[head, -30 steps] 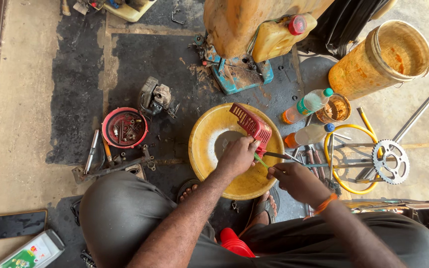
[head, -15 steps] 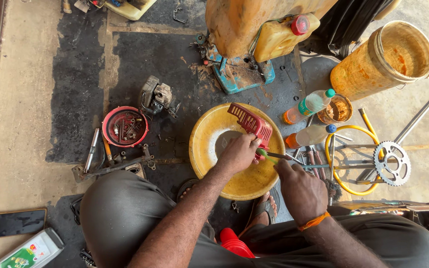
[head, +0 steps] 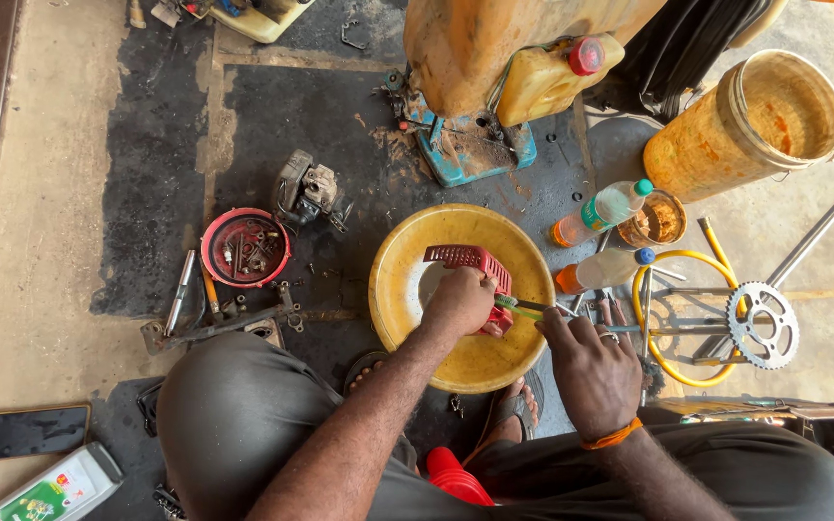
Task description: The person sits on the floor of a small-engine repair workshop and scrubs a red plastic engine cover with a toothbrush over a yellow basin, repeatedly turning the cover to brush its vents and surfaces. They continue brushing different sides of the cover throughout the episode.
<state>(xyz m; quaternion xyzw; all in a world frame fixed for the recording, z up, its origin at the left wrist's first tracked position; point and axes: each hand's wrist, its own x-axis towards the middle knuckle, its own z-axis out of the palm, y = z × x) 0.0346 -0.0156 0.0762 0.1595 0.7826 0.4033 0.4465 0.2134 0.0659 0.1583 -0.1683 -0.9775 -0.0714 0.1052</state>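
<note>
Over the yellow basin (head: 400, 289), on the floor just ahead of the knees, a red slotted plastic cover (head: 468, 261) is gripped by the left hand (head: 458, 303), fingers closed round its near edge. A green-handled brush (head: 523, 307) is pinched in the right hand (head: 591, 369), bristle end touching the cover's right side. The cover is judged light, rigid and hollow, probably slick where wet or oily; a hold on the solid rim is judged safer than on the thin vent ribs, which could crack. Both hands are occupied, close together above the basin's centre. Farther left sits a red parts dish (head: 245, 248); farther right, two plastic bottles (head: 602, 210) and an orange bucket (head: 740, 125).
</note>
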